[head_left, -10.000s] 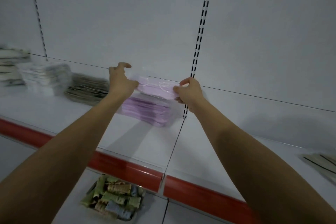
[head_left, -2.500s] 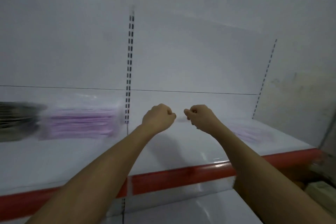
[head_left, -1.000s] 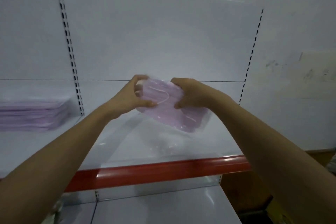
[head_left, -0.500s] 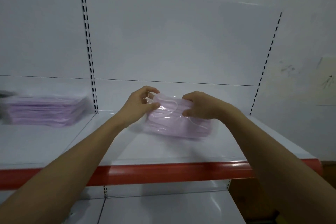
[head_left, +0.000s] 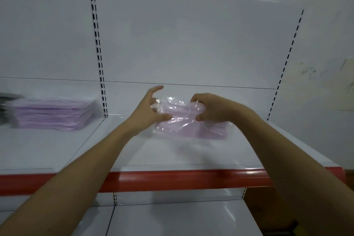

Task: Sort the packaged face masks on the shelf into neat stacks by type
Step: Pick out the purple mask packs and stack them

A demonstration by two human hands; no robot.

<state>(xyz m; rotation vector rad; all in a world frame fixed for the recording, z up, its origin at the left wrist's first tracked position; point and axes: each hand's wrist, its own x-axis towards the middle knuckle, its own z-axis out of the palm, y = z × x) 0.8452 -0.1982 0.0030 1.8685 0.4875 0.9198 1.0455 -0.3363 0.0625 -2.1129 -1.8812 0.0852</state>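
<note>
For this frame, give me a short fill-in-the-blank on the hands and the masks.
1. Both hands are at a pack of ____ masks in clear plastic.
2. The tall mask stack lies to the ____ of the slotted upright.
3. The shelf's front edge strip is ____.

Missing words: pink; left; red

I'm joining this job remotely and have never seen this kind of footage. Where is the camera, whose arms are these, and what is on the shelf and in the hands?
There is no machine here. One wide-angle camera sits on a person's head, looking forward and down, so the two bare arms are that person's own. They reach over a white shelf with a red front edge. The right hand grips a clear pack of pink masks, which seems to rest low on the shelf. The left hand has its thumb on the pack's left end, with its fingers spread. To the left lies a neat stack of pink packs. Something dark at the far left edge is too blurred to identify.
</note>
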